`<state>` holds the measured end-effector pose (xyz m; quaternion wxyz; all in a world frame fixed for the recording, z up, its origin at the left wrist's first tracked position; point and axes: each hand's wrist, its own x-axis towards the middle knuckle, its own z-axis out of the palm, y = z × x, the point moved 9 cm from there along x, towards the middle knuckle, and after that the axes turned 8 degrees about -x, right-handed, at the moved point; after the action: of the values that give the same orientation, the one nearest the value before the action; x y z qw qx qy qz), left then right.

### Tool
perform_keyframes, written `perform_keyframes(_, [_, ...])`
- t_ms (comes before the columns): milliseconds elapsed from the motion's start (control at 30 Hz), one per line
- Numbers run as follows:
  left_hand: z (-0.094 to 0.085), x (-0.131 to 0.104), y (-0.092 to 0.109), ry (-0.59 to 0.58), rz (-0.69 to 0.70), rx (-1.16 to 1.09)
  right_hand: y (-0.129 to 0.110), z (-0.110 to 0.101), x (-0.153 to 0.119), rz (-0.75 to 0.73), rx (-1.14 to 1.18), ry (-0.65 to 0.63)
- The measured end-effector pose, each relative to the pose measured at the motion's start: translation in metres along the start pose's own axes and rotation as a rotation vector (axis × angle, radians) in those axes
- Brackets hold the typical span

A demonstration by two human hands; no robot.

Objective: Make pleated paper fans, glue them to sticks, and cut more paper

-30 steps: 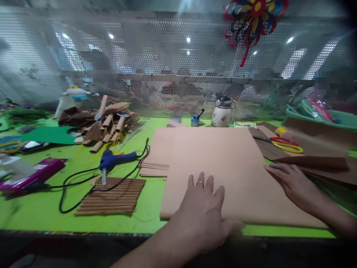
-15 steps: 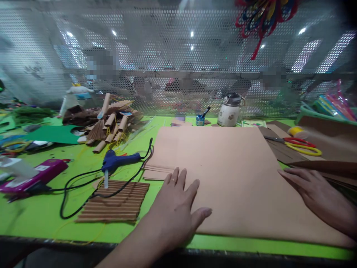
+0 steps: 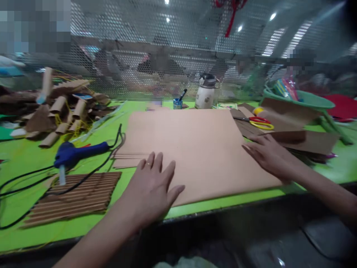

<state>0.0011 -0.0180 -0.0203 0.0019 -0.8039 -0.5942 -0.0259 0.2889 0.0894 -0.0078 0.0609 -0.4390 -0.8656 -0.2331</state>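
- Left of the left hand, and farther off, a heap of brown paper tubes (image 3: 57,106) is being borne by the green tabletop (image 3: 22,158), perhaps set aside so that the middle is being left free for work.
- Just left of the left wrist, a ribbed brown panel (image 3: 80,195) is being crossed by the black cord of a blue glue gun (image 3: 90,149); the gun is being rested within the left hand's reach, probably for convenience.
- Beyond the left fingertips, small brown cards (image 3: 129,162) are being partly covered by the sheet.
- The left hand (image 3: 153,186) is being held open, palm down and fingers spread, with nothing gripped; the sheet's near left part is apparently being touched, likely to steady it.
- Between the two hands, the large brown sheet (image 3: 198,152) is being laid flat, its near edge close to the tabletop's border.
- Just beyond the right hand, scissors (image 3: 262,123) are being rested on brown pieces.
- The right hand (image 3: 263,158) is being held open, fingers nearly straight along the sheet's right edge, seemingly to square it; no grip is being shown.
- Beyond and right of that hand, a green basket (image 3: 312,100) is being filled with colourful packets.
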Motion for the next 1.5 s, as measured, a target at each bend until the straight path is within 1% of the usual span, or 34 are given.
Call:
perform_keyframes(67, [-0.001, 0.001, 0.002, 0.022, 0.026, 0.026, -0.022, -0.040, 0.006, -0.012, 0.104, 0.087])
perform_keyframes(100, [-0.002, 0.001, 0.003, 0.034, 0.038, 0.035, -0.040, -0.057, 0.006, -0.043, 0.189, 0.105])
perform_keyframes(133, [-0.004, 0.001, 0.003, 0.047, 0.047, 0.041, -0.063, -0.070, 0.005, -0.095, 0.289, 0.099])
perform_keyframes(167, [-0.005, 0.001, 0.004, 0.056, 0.054, 0.047, -0.090, -0.080, 0.003, -0.165, 0.381, 0.065])
perform_keyframes(200, [-0.006, 0.001, 0.005, 0.061, 0.059, 0.051, -0.117, -0.084, -0.001, -0.217, 0.427, -0.001])
perform_keyframes(233, [-0.007, 0.002, 0.006, 0.062, 0.063, 0.056, -0.142, -0.089, -0.005, -0.269, 0.448, -0.017])
perform_keyframes(267, [-0.008, 0.002, 0.006, 0.063, 0.065, 0.060, -0.166, -0.094, -0.010, -0.332, 0.454, -0.004])
perform_keyframes(300, [-0.009, 0.002, 0.007, 0.061, 0.067, 0.064, -0.186, -0.095, -0.015, -0.375, 0.450, -0.017])
perform_keyframes(367, [-0.011, 0.001, 0.008, 0.055, 0.067, 0.067, -0.207, -0.092, -0.020, -0.377, 0.434, -0.027])
perform_keyframes(433, [-0.012, 0.000, 0.008, 0.054, 0.066, 0.067, -0.214, -0.086, -0.023, -0.352, 0.421, -0.033])
perform_keyframes(600, [-0.009, -0.003, 0.006, 0.066, 0.039, 0.053, -0.213, -0.072, -0.030, -0.340, 0.378, 0.006])
perform_keyframes(733, [-0.006, -0.005, -0.001, 0.085, 0.004, 0.014, -0.217, -0.068, -0.034, -0.347, 0.344, 0.065])
perform_keyframes(800, [-0.008, -0.006, -0.001, 0.109, -0.008, -0.003, -0.218, -0.069, -0.033, -0.344, 0.331, 0.092])
perform_keyframes(867, [-0.015, -0.010, 0.007, 0.166, 0.005, -0.011, -0.219, -0.070, -0.033, -0.349, 0.319, 0.126])
perform_keyframes(933, [-0.025, -0.018, 0.026, 0.271, 0.080, -0.018, -0.220, -0.070, -0.033, -0.357, 0.313, 0.164])
perform_keyframes(1000, [-0.032, -0.031, 0.055, 0.391, 0.240, -0.041, -0.220, -0.067, -0.033, -0.352, 0.327, 0.187])
perform_keyframes(1033, [-0.033, -0.040, 0.069, 0.444, 0.326, -0.068, -0.220, -0.064, -0.033, -0.346, 0.337, 0.197])
perform_keyframes(1067, [-0.031, -0.047, 0.080, 0.474, 0.395, -0.108, -0.220, -0.062, -0.033, -0.339, 0.343, 0.208])
perform_keyframes(1100, [-0.030, -0.056, 0.087, 0.533, 0.435, -0.132, -0.219, -0.061, -0.034, -0.338, 0.344, 0.223])
perform_keyframes(1200, [-0.022, -0.073, 0.087, 0.679, 0.403, -0.118, -0.219, -0.067, -0.037, -0.372, 0.313, 0.278])
perform_keyframes(1267, [-0.015, -0.080, 0.085, 0.721, 0.403, -0.083, -0.218, -0.074, -0.038, -0.402, 0.289, 0.298])
perform_keyframes(1367, [-0.010, -0.082, 0.083, 0.731, 0.423, -0.065, -0.216, -0.080, -0.040, -0.428, 0.271, 0.296])
perform_keyframes(1433, [-0.010, -0.081, 0.084, 0.725, 0.431, -0.061, -0.216, -0.076, -0.040, -0.431, 0.268, 0.262])
perform_keyframes(1500, [-0.010, -0.080, 0.085, 0.720, 0.445, -0.054, -0.217, -0.067, -0.040, -0.422, 0.264, 0.214])
